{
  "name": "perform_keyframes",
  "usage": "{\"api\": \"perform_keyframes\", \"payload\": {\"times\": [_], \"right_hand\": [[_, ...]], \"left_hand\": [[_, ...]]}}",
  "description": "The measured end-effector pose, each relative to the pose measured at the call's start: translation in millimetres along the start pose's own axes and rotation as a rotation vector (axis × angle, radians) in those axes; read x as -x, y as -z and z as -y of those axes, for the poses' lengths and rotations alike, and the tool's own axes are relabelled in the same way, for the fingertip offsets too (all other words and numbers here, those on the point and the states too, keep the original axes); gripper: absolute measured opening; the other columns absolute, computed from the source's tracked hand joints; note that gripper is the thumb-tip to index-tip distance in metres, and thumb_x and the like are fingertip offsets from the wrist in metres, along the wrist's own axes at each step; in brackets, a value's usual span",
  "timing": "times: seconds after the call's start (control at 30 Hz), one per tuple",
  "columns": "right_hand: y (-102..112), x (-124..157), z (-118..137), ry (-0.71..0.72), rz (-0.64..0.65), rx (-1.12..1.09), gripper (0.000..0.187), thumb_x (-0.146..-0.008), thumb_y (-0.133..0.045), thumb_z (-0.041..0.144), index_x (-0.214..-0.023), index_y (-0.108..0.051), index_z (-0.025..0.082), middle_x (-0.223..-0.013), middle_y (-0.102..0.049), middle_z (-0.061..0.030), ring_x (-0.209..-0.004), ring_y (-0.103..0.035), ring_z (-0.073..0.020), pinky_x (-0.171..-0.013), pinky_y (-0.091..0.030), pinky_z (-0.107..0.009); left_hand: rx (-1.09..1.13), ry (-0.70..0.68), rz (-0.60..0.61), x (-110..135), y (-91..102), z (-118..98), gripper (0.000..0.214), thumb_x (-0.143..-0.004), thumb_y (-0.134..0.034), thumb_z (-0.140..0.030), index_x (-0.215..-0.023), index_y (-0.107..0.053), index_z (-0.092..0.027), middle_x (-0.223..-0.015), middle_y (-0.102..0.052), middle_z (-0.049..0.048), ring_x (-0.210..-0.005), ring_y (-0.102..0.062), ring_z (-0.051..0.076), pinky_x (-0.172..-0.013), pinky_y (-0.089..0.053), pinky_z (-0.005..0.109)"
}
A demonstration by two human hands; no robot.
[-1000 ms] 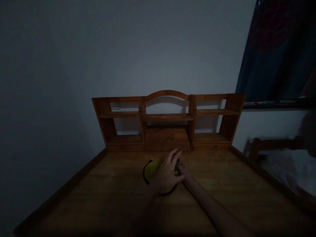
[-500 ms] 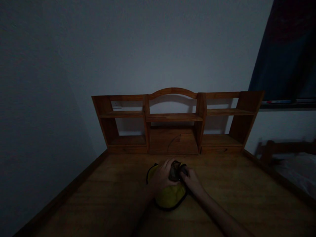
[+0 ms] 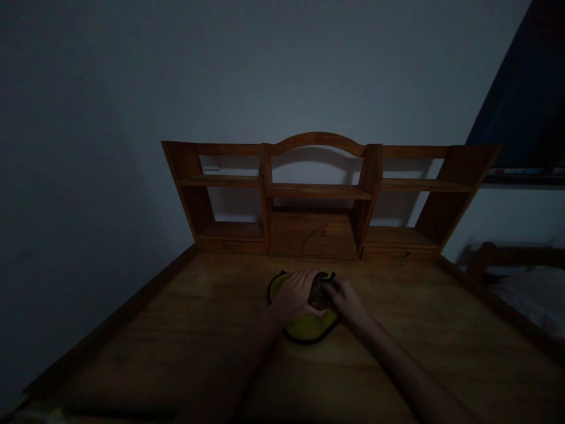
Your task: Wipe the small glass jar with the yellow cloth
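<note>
My left hand [image 3: 295, 295] is wrapped around the left side of a dark, rounded, cup-like object [image 3: 319, 294]; dim light hides its exact kind. From the right, my right hand [image 3: 348, 299] has its fingers pinched at the mouth of that object. Whatever sits between those fingers is dark and too small to name. Beneath both hands a yellow cloth-like piece [image 3: 308, 328] with black edging lies on the wooden desk [image 3: 212, 330]. The hands and the dark object cover its middle.
A wooden shelf unit [image 3: 318, 191] with several compartments stands along the desk's back edge, against a pale wall [image 3: 273, 70]. Raised wooden edges run down both sides of the desk. At the far right are a dark curtain [image 3: 521, 112] and part of a bed [image 3: 529, 294].
The view has tilted down, so the desk, shelf and hands appear higher. My right fingers have moved further over the dark object's mouth; my left hand keeps its hold.
</note>
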State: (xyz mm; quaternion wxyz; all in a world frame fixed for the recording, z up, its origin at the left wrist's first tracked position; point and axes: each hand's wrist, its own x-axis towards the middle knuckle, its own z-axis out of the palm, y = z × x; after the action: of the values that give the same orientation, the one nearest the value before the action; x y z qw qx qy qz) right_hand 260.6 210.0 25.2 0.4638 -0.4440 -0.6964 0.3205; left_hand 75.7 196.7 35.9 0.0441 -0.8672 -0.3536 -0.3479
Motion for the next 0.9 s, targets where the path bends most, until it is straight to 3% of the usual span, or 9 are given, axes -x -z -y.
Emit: {"api": "perform_keyframes", "payload": {"times": [0.13,0.3,0.4,0.67,0.9], "right_hand": [[4,2,3,0.068,-0.007,0.173,0.022,-0.082,-0.057,0.038,-0.078,-0.072,0.021,-0.072,-0.071,-0.0061,-0.065,-0.064,-0.0259,-0.059,-0.04,-0.03],[1,1,3,0.028,-0.043,0.084,0.026,-0.082,-0.057,0.04,-0.079,-0.072,0.02,-0.074,-0.071,-0.0057,-0.07,-0.064,-0.026,-0.061,-0.042,-0.03],[-5,-1,2,-0.043,-0.004,-0.088,0.029,-0.079,-0.06,0.044,-0.082,-0.072,0.017,-0.079,-0.072,-0.0039,-0.076,-0.063,-0.0245,-0.069,-0.046,-0.031],[-20,-1,7,-0.322,0.094,-0.872,0.031,-0.074,-0.071,0.039,-0.097,-0.069,0.018,-0.098,-0.072,-0.005,-0.093,-0.065,-0.0231,-0.087,-0.047,-0.034],[-13,1,11,-0.5,0.21,-1.124,0.031,-0.083,-0.063,0.041,-0.101,-0.069,0.018,-0.097,-0.073,-0.0061,-0.098,-0.066,-0.0249,-0.089,-0.049,-0.037]], "left_hand": [[-0.045,-0.013,0.02,1,0.3,3,0.084,-0.069,-0.066,-0.058,-0.133,-0.034,-0.015,-0.123,-0.057,0.0168,-0.112,-0.057,0.031,-0.098,-0.044,0.043],[-0.085,-0.019,0.015,0,4.1,5,0.085,-0.068,-0.068,-0.058,-0.132,-0.036,-0.012,-0.123,-0.057,0.0186,-0.113,-0.055,0.032,-0.102,-0.038,0.047],[-0.073,0.015,-0.023,-2,7.5,5,0.083,-0.066,-0.069,-0.058,-0.129,-0.038,-0.014,-0.12,-0.058,0.017,-0.111,-0.056,0.032,-0.103,-0.036,0.049],[0.022,0.165,-0.218,-1,11.7,5,0.086,-0.055,-0.077,-0.054,-0.125,-0.042,-0.018,-0.12,-0.056,0.0119,-0.119,-0.048,0.033,-0.105,-0.037,0.05],[0.155,0.211,-0.209,0,15.0,-2,0.087,-0.055,-0.079,-0.05,-0.126,-0.039,-0.02,-0.118,-0.057,0.0098,-0.11,-0.056,0.029,-0.095,-0.045,0.044]]}}
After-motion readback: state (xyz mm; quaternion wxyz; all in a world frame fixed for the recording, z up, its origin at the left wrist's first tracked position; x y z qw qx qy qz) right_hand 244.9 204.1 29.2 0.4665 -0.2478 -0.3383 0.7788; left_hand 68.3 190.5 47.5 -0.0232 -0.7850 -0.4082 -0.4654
